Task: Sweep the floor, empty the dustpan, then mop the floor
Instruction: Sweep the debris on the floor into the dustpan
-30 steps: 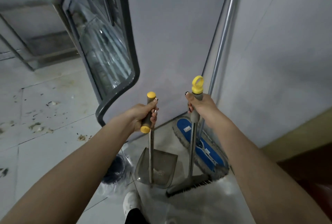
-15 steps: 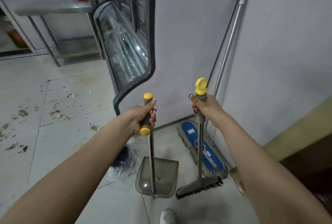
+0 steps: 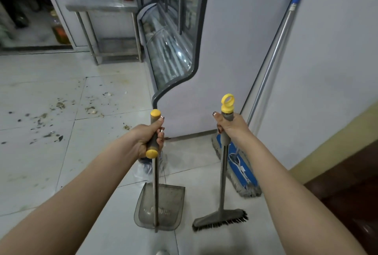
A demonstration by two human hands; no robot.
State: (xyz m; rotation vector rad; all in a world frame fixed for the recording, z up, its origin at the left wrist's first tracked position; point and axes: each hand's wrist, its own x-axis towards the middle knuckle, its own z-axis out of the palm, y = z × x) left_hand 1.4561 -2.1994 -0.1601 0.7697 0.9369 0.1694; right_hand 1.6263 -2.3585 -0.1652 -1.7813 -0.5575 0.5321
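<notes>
My left hand (image 3: 146,136) grips the grey, yellow-capped handle of a long-handled dustpan (image 3: 160,206), whose grey translucent pan hangs just above the tiled floor. My right hand (image 3: 230,126) grips the grey handle of a broom (image 3: 222,217) below its yellow ring; the black bristle head is near the floor, right of the pan. A flat mop with a blue pad (image 3: 239,164) and a long metal pole (image 3: 274,58) leans in the corner behind the broom. Scattered debris (image 3: 55,115) lies on the tiles to the left.
A glass-fronted display cabinet (image 3: 176,50) with a grey side panel stands straight ahead. A metal table (image 3: 102,7) stands at the back left. A dark bag in clear plastic (image 3: 146,167) lies on the floor behind my left hand. A wall with a yellow base band (image 3: 331,144) runs along the right.
The view has swung back and to the left, showing more of the dirty floor and the metal table. Both hands keep their grips on dustpan and broom, which have come away from the corner.
</notes>
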